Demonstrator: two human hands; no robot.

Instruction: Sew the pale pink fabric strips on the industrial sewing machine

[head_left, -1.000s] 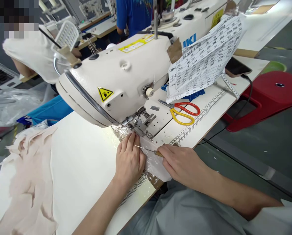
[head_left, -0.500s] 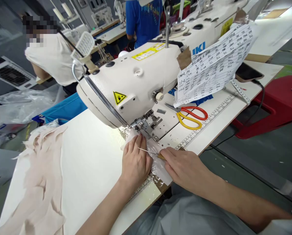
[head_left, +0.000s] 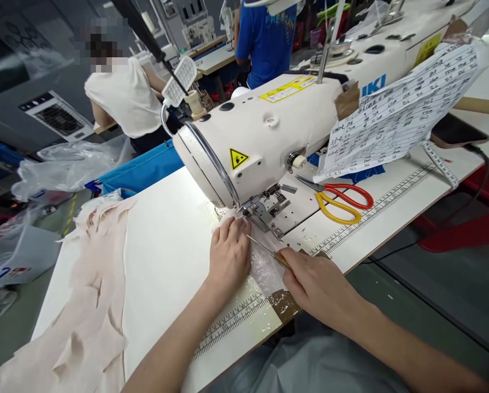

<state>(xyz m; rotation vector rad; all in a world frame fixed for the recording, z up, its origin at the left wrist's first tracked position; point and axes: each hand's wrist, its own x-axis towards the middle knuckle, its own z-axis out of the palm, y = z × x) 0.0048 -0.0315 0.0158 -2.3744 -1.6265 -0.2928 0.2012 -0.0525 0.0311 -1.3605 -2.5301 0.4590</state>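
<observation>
My left hand [head_left: 230,254] rests by the needle area of a white sewing machine [head_left: 248,142], its bent fingers together on thin, pale fabric [head_left: 266,265]. That fabric runs from under the presser foot toward the table's front edge. In my right hand [head_left: 316,281] is an awl [head_left: 269,250] with a wooden handle. Its thin metal shaft points at the fabric, the tip close beside my left fingers. Whether the tip touches the cloth I cannot tell. The thumb of my left hand is mostly hidden.
Scissors [head_left: 345,202] with red and yellow handles lie right of the needle area. Pale pink fabric pieces [head_left: 92,289] lie on the left of the table. A handwritten sheet [head_left: 400,114], a phone [head_left: 459,130] and a printed ruler [head_left: 392,188] are on the right. Two people work beyond.
The view has swung left, so the machine sits further right. The awl's tip has gone from over my left hand to beside its fingertips. My left hand has shifted left relative to the machine.
</observation>
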